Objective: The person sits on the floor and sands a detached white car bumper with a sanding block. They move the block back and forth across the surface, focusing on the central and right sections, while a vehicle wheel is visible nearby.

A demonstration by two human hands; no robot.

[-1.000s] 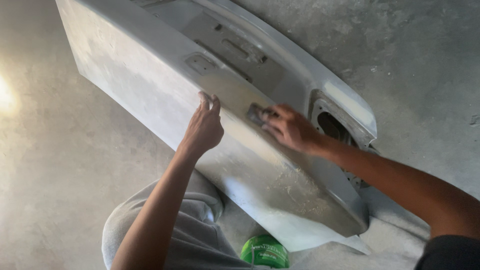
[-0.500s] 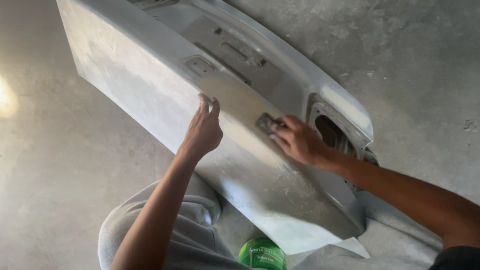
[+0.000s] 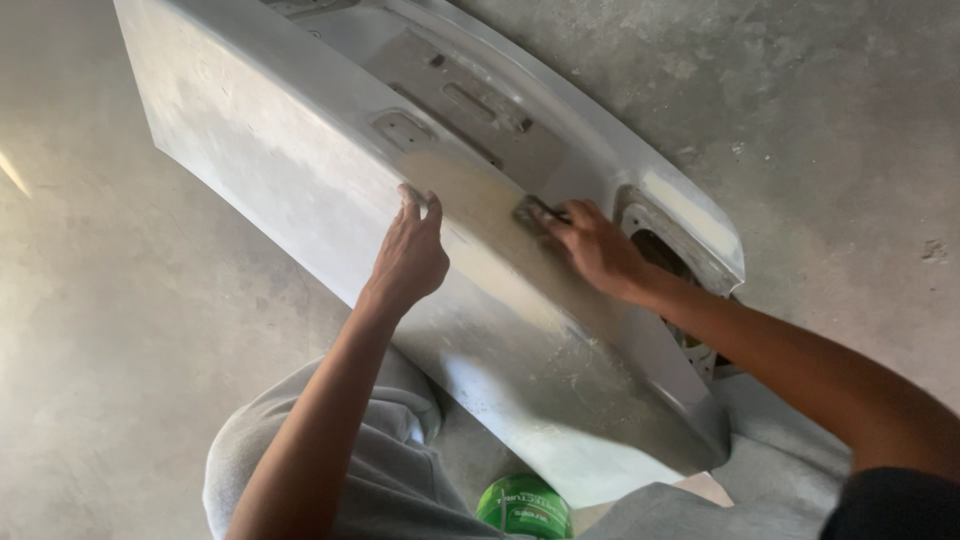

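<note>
A large silver-grey car body panel (image 3: 300,190) lies tilted across the concrete floor, with recesses and a rounded opening (image 3: 665,250) near its right end. My left hand (image 3: 410,255) grips the panel's ridge, fingers curled over the edge. My right hand (image 3: 595,250) presses a small grey sanding pad (image 3: 530,212) flat against the panel's middle band, where the surface looks dull and sanded. Most of the pad is hidden under my fingers.
A green-lidded round container (image 3: 522,505) stands on the floor by the panel's near corner. My knees in grey trousers (image 3: 400,480) are below the panel. Bare concrete floor (image 3: 840,130) surrounds everything.
My right hand with the pad has slid back and forth along the panel's band, ending slightly up and left. My left hand has kept its grip on the ridge.
</note>
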